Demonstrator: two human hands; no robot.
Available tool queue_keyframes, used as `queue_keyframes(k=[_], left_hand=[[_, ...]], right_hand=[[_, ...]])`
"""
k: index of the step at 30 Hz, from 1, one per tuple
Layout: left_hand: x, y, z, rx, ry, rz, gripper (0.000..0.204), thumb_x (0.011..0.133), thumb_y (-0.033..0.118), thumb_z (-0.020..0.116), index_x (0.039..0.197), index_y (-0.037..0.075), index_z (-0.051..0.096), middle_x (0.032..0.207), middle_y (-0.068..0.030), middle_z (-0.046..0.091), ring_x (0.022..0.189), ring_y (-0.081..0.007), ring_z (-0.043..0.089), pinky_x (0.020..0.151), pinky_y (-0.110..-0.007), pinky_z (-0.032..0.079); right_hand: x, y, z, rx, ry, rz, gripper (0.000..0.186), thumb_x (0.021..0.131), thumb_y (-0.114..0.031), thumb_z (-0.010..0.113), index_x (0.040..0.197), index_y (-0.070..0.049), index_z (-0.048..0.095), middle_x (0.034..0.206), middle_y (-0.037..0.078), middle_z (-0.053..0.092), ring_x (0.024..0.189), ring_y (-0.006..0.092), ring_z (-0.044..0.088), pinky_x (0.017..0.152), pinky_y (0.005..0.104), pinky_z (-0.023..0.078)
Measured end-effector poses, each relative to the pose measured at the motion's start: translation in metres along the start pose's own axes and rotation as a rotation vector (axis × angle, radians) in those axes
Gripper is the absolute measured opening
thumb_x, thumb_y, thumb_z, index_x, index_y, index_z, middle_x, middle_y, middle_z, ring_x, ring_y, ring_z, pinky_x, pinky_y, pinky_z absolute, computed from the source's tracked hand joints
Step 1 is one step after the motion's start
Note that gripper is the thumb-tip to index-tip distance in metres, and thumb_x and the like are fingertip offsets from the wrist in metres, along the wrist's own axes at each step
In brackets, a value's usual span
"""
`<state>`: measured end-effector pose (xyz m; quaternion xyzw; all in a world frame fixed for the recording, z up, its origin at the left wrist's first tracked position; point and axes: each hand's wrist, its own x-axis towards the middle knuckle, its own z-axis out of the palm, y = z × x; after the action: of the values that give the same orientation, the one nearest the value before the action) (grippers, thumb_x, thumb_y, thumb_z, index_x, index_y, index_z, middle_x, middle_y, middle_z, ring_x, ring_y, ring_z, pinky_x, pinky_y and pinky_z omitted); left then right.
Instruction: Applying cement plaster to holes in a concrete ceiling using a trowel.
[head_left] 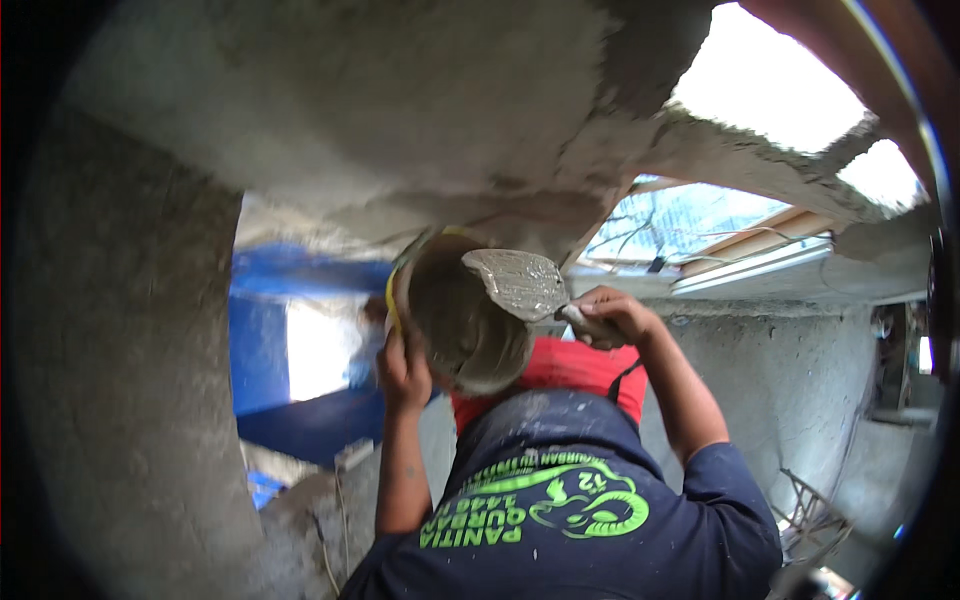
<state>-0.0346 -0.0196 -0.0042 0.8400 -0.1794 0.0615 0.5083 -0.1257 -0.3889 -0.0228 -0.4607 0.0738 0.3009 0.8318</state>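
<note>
While a co-worker's hand (403, 372) grips a mortar-caked bucket (465, 325), the other hand (612, 318) (clenched) holds a flat trowel (520, 282)

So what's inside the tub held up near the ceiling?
The tub, gripped at its rim by the left hand, shows a wet grey mortar coating inside. The trowel in the right hand covers its upper right part, so what lies there is hidden.

You had no packages, signs or screens in view. Only a bright green emblem (540, 505) marked the navy shirt (600, 440), lower centre.
</note>
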Motion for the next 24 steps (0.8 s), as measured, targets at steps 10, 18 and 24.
queue_keyframes(k=[10, 18, 24], left_hand=[[0.009, 0.011, -0.003, 0.092, -0.050, -0.169, 0.031, 0.107, 0.024, 0.053, 0.096, -0.004, 0.060, 0.070, -0.0141, 0.062, 0.062, -0.0288, 0.060, 0.060, -0.041, 0.046], [0.010, 0.011, 0.006, 0.087, -0.040, -0.100, 0.034, 0.106, 0.027, 0.053, 0.092, -0.003, 0.058, 0.068, -0.0136, 0.060, 0.062, -0.0269, 0.059, 0.059, -0.042, 0.044], [0.009, 0.017, 0.002, 0.110, -0.073, -0.097, 0.029, 0.106, 0.024, 0.054, 0.095, -0.003, 0.060, 0.070, -0.0145, 0.060, 0.063, -0.0290, 0.058, 0.060, -0.042, 0.043]], right_hand=[[-0.026, -0.088, 0.071, -0.343, 0.566, -1.043, 0.056, 0.101, -0.002, 0.057, 0.154, 0.002, 0.040, 0.115, 0.013, 0.061, 0.082, 0.0129, 0.060, 0.067, 0.0252, 0.048], [0.061, -0.129, 0.046, -1.174, 1.339, -1.426, 0.064, 0.089, 0.001, 0.065, 0.150, -0.003, 0.048, 0.107, 0.020, 0.059, 0.093, 0.0340, 0.066, 0.070, 0.0397, 0.059], [0.096, -0.065, -0.008, -1.363, 1.335, -1.150, 0.059, 0.089, -0.001, 0.063, 0.147, -0.008, 0.052, 0.095, 0.013, 0.058, 0.073, 0.0358, 0.066, 0.061, 0.0423, 0.057]])
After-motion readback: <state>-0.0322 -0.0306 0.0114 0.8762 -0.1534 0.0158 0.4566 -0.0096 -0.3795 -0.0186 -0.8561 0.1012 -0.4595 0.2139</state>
